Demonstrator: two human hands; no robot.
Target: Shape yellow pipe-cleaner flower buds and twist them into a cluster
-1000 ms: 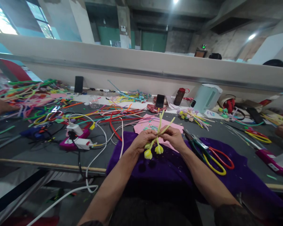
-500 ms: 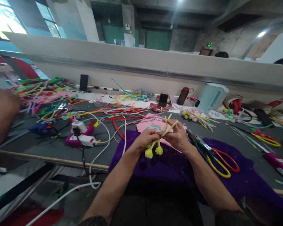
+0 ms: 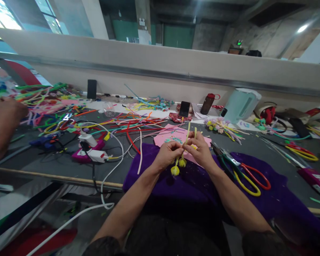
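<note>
A: What are the hands gripping?
B: The left hand (image 3: 168,155) and right hand (image 3: 200,151) are both closing tight around the yellow pipe cleaners (image 3: 188,132), pinching them between the fingers (image 3: 193,146).
A: Where are the stems sitting?
B: Two ends are sticking up above the knuckles, two curled tips (image 3: 175,171) are dangling below, over the purple cloth (image 3: 256,202).

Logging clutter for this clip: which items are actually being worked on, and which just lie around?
In hand:
left hand and right hand, both gripping the yellow pipe-cleaner stems with curled yellow buds.

Lying about:
scissors
purple cloth
pink sheet
loose pipe cleaners
phone
bottle
chargers
</note>
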